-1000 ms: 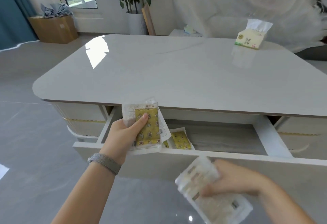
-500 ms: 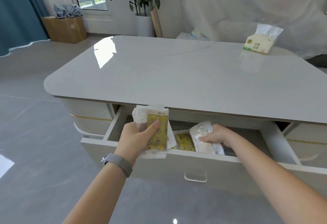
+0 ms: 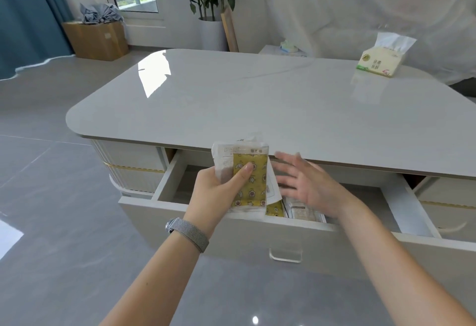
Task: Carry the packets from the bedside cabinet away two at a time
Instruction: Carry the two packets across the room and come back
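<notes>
My left hand (image 3: 216, 191) grips a small stack of packets (image 3: 251, 179), a yellow patterned one in front of white ones, held upright over the open drawer (image 3: 257, 233). My right hand (image 3: 306, 186) hovers beside the stack with fingers spread and nothing in it. Under that hand a white packet (image 3: 301, 212) lies in the drawer, with a yellow packet (image 3: 275, 209) next to it. The hand hides part of the white packet.
The drawer belongs to a low white table with a glossy top (image 3: 257, 104). A tissue pack (image 3: 378, 61) stands at its far right. Beyond are a potted plant (image 3: 211, 1), a cardboard box (image 3: 96, 40) and a blue curtain (image 3: 28, 16). Grey tiled floor lies to the left.
My right hand put the white packet into the drawer, let go of it and lifted with fingers spread. The left hand kept its stack.
</notes>
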Available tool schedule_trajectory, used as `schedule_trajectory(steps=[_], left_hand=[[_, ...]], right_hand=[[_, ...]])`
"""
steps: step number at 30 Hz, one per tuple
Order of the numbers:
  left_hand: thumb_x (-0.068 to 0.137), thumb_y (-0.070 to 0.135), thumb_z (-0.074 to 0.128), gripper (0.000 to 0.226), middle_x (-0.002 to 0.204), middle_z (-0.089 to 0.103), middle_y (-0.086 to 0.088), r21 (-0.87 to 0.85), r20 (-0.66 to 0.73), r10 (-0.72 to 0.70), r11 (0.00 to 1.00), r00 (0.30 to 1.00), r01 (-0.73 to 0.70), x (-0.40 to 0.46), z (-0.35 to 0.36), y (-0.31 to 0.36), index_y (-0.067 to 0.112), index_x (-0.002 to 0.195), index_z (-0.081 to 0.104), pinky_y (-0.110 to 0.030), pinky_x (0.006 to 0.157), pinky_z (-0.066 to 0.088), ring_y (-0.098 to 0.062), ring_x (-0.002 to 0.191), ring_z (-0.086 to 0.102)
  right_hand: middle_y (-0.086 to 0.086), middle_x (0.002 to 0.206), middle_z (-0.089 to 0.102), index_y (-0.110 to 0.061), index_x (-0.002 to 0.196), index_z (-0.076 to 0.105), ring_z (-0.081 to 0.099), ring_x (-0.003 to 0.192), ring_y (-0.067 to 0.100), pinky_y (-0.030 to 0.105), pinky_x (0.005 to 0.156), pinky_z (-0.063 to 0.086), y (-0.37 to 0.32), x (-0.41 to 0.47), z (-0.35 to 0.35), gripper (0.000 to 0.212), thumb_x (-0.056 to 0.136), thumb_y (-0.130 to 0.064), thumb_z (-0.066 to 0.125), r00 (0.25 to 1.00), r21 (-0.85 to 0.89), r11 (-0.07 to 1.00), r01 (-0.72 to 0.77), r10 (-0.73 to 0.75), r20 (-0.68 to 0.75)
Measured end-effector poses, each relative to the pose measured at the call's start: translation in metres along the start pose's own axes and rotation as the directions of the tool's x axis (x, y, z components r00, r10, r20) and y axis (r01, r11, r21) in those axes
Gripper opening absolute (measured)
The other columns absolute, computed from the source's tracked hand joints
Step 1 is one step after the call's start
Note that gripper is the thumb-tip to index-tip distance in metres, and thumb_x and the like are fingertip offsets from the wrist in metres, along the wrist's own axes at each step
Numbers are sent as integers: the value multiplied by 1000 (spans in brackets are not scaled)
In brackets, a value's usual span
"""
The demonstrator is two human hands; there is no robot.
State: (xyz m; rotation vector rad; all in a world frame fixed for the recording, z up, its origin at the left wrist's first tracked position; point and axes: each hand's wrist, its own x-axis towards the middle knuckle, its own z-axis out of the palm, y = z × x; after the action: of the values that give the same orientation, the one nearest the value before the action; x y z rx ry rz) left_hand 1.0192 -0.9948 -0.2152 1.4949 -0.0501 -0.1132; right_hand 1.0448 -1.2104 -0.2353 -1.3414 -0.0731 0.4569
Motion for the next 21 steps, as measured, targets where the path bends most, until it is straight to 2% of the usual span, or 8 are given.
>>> schedule_trajectory(steps=[2,5,7,9,11,14,17,21], left_hand=[[84,28,67,15,95,77,1,23,0,54,998,999,-54,-2,5,-2,22,97,72,-36,78,61,-16,89,74],[95,20,57,17,99,76,0,64,-30,153,986,988,-151,-2,14,-9,20,108,68,-32,78,59,-14,93,72],[101,24,47,35,112,71,1,-13,58,129,992,990,-128,-1,17,-13,30,135,46,-34,84,58,-17,103,69],[98,36,49,62,105,69,-4,159,103,101,980,990,-116,3,13,-19,55,143,10,-45,85,57,-26,94,70],[97,34,50,61,95,67,-5,571,116,125,803,985,-169,5,6,-20,50,144,16,-40,81,56,-17,82,66],[98,34,45,25,113,63,9,904,107,165,396,981,-165,9,0,-15,34,117,62,-30,80,50,-14,97,62],[98,40,44,27,112,65,11,953,124,80,268,989,-142,10,-3,-18,33,112,65,-26,73,42,-16,105,58],[96,47,45,29,114,65,13,974,161,-5,164,987,-158,11,-6,-20,35,116,63,-27,74,44,-15,106,58]], right_hand=[[10,145,49,-25,148,33,55,126,34,45,91,54,-4,-5,26,93,71,-60,71,979,-12,999,30,-27,201],[4,128,63,-20,135,49,67,107,22,37,77,56,-4,4,44,62,80,-42,67,996,-120,992,37,-26,91],[2,113,70,-16,125,57,69,97,18,32,73,57,-5,13,37,44,83,-30,62,1000,-116,993,-8,11,27],[3,106,71,-14,120,59,68,93,18,32,72,57,-5,17,20,38,85,-27,62,994,-147,985,-95,101,34],[8,107,70,-10,119,59,68,93,22,36,77,56,5,25,-6,35,87,-25,64,973,-203,952,-228,230,-16],[14,99,71,-2,112,60,70,86,26,46,89,54,29,44,-38,24,93,-16,63,884,-268,851,-451,384,-268],[14,102,67,2,116,55,66,90,29,37,79,54,46,62,-49,33,97,-24,59,781,-509,610,-608,341,-524],[5,84,53,-3,120,57,50,70,16,25,57,38,55,62,-44,37,103,-30,38,740,-766,64,-640,321,-591]])
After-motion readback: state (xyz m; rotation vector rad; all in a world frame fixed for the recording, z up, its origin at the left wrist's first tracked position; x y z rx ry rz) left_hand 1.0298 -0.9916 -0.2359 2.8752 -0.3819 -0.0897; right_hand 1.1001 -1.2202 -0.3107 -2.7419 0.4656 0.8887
